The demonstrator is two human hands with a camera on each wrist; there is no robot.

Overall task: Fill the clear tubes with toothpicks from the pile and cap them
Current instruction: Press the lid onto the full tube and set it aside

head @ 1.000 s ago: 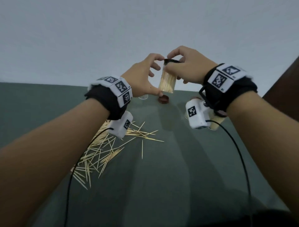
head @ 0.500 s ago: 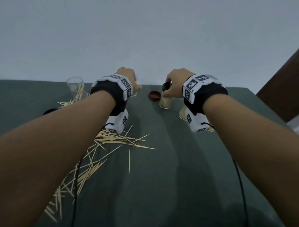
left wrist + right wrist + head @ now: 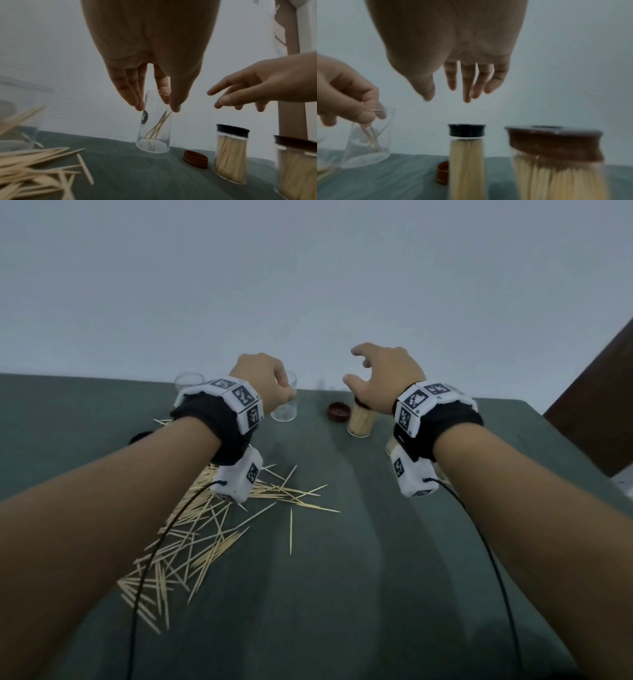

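My left hand pinches the rim of a clear tube that holds a few toothpicks. In the left wrist view the clear tube leans, with its base on the table and fingers on both sides of its top. My right hand hovers open just above a full tube with a black cap, not touching it. The capped tube stands upright under the spread fingers. A loose brown cap lies between the two tubes. The toothpick pile spreads under my left forearm.
A second full tube with a brown cap stands right of the black-capped one, mostly hidden by my right wrist in the head view. Another clear tube stands at the far left. A dark cap peeks out beside my left arm. A brown wooden edge rises at the right.
The capped full tube went from the air down onto the table. My right hand let go of it and rose, opening. My left hand moved left and took the clear tube's rim.
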